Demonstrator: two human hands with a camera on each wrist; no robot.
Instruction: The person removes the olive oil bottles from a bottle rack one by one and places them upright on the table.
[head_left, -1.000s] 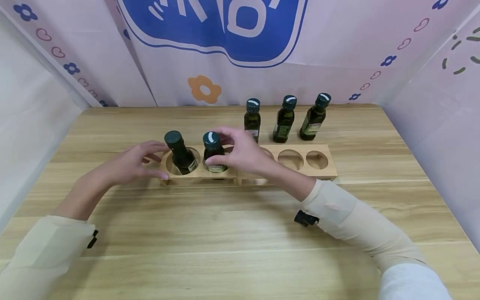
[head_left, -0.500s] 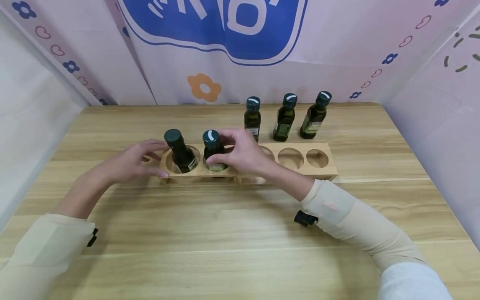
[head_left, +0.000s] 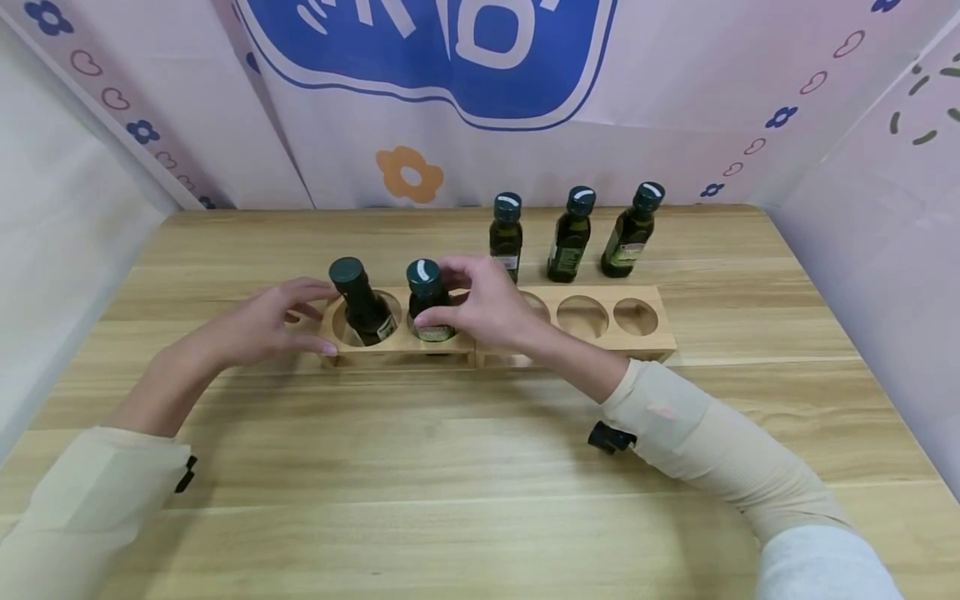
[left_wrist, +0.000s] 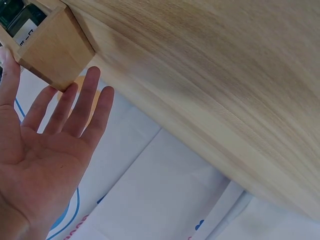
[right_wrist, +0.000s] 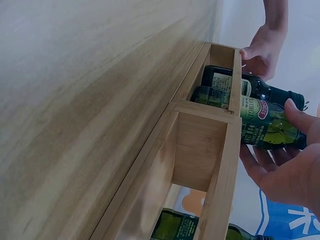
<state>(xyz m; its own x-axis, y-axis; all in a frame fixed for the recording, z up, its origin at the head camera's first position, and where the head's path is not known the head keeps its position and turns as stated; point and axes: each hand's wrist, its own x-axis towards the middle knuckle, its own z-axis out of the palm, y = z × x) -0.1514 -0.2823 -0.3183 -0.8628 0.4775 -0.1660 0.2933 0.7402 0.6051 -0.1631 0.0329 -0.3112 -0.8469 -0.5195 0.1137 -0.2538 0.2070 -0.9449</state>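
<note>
In the head view, my right hand holds a small dark-green olive oil bottle, thumb in front and fingers behind. That bottle stands in the second hole from the left of a wooden rack; the right wrist view shows its lower part inside the frame. A second bottle, with a plain green cap, leans in the leftmost hole. At the rack's left end is my left hand, its thumb on the front corner and its fingers by the back one. The left wrist view shows those fingers nearly straight and spread.
Three more green bottles stand behind the rack: one partly beyond my right hand, another mid-right, and the third farthest right. The rack's two right holes hold nothing. A printed cloth wall rises behind the wooden table.
</note>
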